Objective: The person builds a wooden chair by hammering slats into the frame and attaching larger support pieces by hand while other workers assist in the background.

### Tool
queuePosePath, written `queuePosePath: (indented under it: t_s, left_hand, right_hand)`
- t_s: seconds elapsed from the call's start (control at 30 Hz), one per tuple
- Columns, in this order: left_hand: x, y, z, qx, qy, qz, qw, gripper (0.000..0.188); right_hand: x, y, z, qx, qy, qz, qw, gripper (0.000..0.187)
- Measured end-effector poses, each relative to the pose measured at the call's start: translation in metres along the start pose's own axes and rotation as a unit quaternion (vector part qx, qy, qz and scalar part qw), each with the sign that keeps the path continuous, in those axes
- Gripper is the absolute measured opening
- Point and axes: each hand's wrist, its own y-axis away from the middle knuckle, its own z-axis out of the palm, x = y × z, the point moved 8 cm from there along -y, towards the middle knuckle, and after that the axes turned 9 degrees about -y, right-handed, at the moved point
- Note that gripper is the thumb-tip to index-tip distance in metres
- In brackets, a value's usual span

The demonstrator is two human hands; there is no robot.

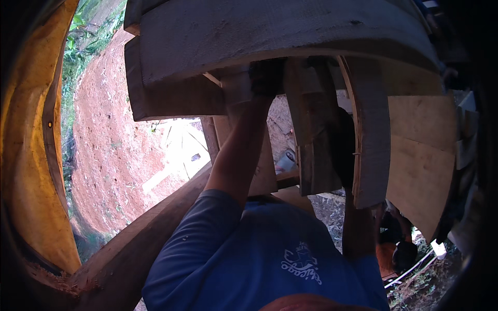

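Note:
My left forearm reaches up from a blue sleeve into a wooden frame. My left hand [267, 76], dark and apparently gloved, is at the underside of a wide grey plank [280, 33]; shadow hides its fingers, so whether it grips anything cannot be told. To its right stand upright boards [306, 114] and a thicker upright plank [372, 140]. Between them a dark shape [340, 147] runs upward, possibly my right arm. My right hand cannot be made out in that shadow. A short board [179, 98] sits under the wide plank's left end.
A thick beam [150, 228] slants along the lower left, beside an orange tarp [31, 135]. Reddish soil [106, 129] lies below on the left. Broad pale boards [417, 160] stand at right. Another person in orange [391, 254] is lower down at right, near a white line [410, 272].

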Motion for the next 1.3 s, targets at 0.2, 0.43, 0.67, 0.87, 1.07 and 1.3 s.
queuePosePath:
  t_s: [0.2, 0.43, 0.67, 0.87, 1.07, 1.3]
  left_hand:
    - [0.009, -0.001, -0.01, -0.011, 0.028, -0.015, 0.999, 0.034]
    - [0.026, -0.013, -0.032, -0.014, -0.028, 0.071, 0.997, 0.037]
    - [-0.001, 0.006, 0.038, -0.055, 0.002, -0.018, 0.998, 0.04]
    - [0.001, 0.003, 0.024, -0.113, 0.045, -0.068, 0.99, 0.042]
    - [0.007, -0.008, -0.035, -0.087, 0.113, -0.081, 0.986, 0.038]
    - [0.014, -0.01, -0.022, -0.061, 0.09, -0.028, 0.994, 0.036]
  right_hand:
    - [-0.039, -0.071, 0.034, 0.004, 0.113, -0.004, 0.994, 0.042]
    - [-0.061, -0.085, 0.042, 0.066, 0.239, -0.123, 0.961, 0.037]
    - [-0.07, -0.088, 0.045, 0.068, 0.242, -0.164, 0.954, 0.037]
    - [-0.07, -0.082, 0.045, 0.071, 0.211, -0.116, 0.968, 0.037]
    - [-0.071, -0.08, 0.042, 0.091, 0.22, -0.113, 0.965, 0.038]
    - [-0.055, -0.081, 0.043, 0.074, 0.237, -0.095, 0.964, 0.037]
